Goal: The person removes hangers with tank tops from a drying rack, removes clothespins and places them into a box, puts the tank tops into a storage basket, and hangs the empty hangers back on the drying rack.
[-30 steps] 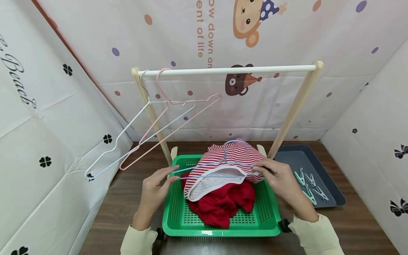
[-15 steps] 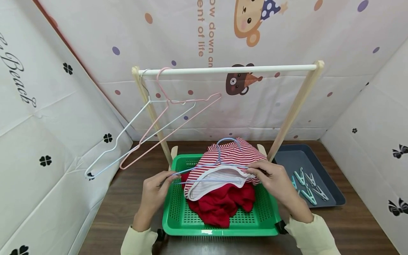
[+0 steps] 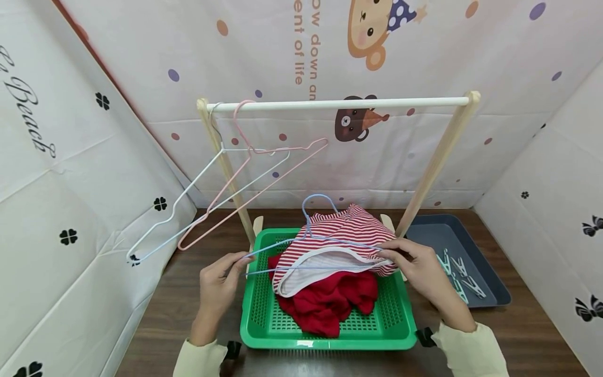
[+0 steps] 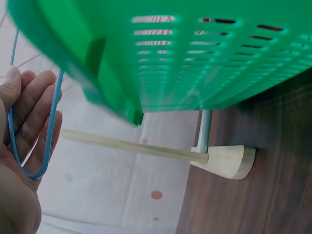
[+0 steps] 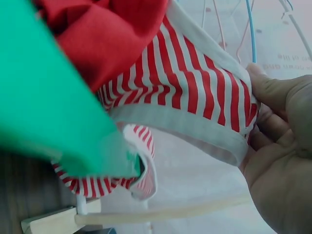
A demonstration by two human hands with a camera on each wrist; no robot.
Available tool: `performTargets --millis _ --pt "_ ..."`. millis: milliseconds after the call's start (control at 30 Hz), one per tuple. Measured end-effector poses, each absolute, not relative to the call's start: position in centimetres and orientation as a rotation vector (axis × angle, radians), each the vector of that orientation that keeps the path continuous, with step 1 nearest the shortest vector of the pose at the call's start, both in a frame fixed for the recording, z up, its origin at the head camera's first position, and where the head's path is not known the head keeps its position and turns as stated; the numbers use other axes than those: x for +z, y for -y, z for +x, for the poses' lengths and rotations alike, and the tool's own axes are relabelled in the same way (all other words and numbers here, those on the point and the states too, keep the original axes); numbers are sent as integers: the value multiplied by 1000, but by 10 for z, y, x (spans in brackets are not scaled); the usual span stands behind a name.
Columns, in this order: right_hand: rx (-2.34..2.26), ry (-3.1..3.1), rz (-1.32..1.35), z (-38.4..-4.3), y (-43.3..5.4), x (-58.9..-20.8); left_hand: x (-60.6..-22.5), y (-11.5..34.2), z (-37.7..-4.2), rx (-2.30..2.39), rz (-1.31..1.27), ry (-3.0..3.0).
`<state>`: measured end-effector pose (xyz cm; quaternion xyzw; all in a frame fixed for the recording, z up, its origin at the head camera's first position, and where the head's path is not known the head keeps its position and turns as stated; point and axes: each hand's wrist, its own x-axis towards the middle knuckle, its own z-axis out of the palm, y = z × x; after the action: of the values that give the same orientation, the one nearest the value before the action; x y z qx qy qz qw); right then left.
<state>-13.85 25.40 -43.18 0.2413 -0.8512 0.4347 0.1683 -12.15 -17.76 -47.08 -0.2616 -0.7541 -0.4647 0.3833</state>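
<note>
In the head view, a light blue clothes hanger (image 3: 318,195) spans both hands above a red-and-white striped shirt (image 3: 350,222). My left hand (image 3: 218,283) pinches the hanger's left end, which loops past the palm in the left wrist view. The hanger's right side runs over the shirt to my right hand (image 3: 419,267). In the right wrist view, that hand pinches the striped cloth by its white trim, with the blue wire at the thumb. The shirt's white-edged opening faces me, and its lining shows. Beneath lies a bunched red garment (image 3: 325,303).
Both garments lie in a green perforated basket (image 3: 330,344). Behind it stands a wooden rack with a white rail (image 3: 348,103). A white hanger (image 3: 198,180) and a pink hanger (image 3: 278,180) hang at its left. At right, a dark tray (image 3: 438,225) holds several clothespins (image 3: 464,277).
The blue hanger has shifted left and its hook now stands left of the shirt's collar area. My left hand moved left with it; my right hand went slightly right, drawing the striped cloth outward.
</note>
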Motion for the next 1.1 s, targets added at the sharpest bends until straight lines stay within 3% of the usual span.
performTargets --millis 533,1100 --pt "1244 2693 390 -141 -263 -446 -457 194 -116 -1055 -570 1901" --pt "1152 2784 431 -143 -257 -437 -396 173 -96 -996 -273 1864"
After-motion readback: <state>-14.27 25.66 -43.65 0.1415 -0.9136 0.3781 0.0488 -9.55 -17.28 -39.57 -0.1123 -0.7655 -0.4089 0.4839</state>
